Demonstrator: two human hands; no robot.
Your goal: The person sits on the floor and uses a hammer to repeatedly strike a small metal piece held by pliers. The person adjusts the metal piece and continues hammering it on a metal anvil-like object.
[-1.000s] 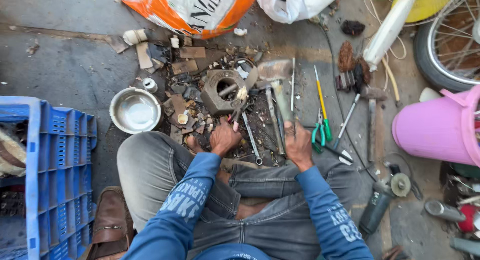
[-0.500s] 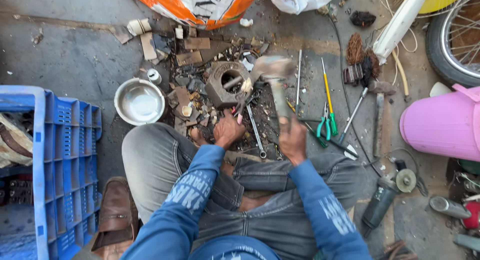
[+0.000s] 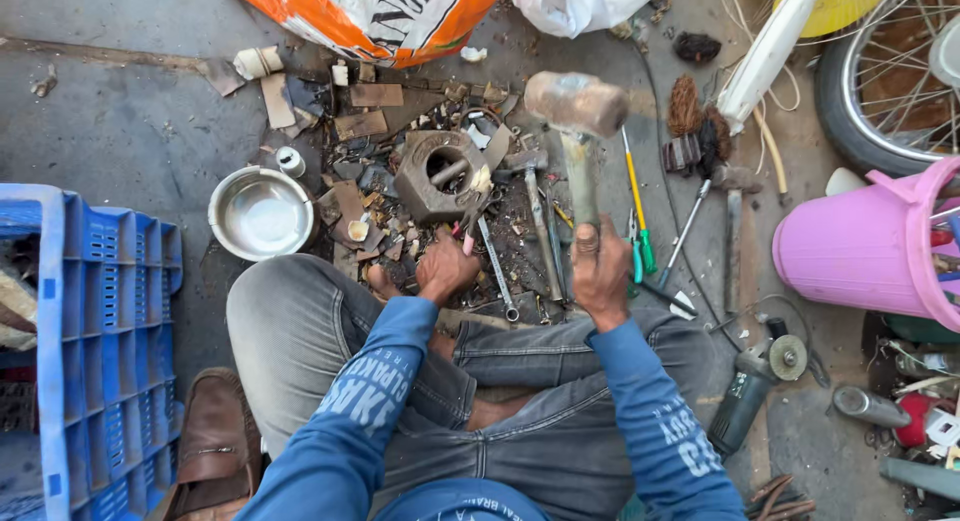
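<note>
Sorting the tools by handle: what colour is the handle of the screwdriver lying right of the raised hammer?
Yellow shaft-side handle with a green tip on the screwdriver, seen in the head view.

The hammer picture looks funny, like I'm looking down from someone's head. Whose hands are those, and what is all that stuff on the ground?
You guessed right: the camera sits on a person's head and looks down, so you see their own arms in blue sleeves and their crossed legs. There is no machine here, only two bare hands. The right hand grips the handle of a hammer, its head lifted up. The left hand holds pliers with pink handles against a grey metal block with a round hole. Around it on the ground lie a wrench, scraps, a shiny metal bowl, a blue crate, a pink bucket and an angle grinder.
</note>
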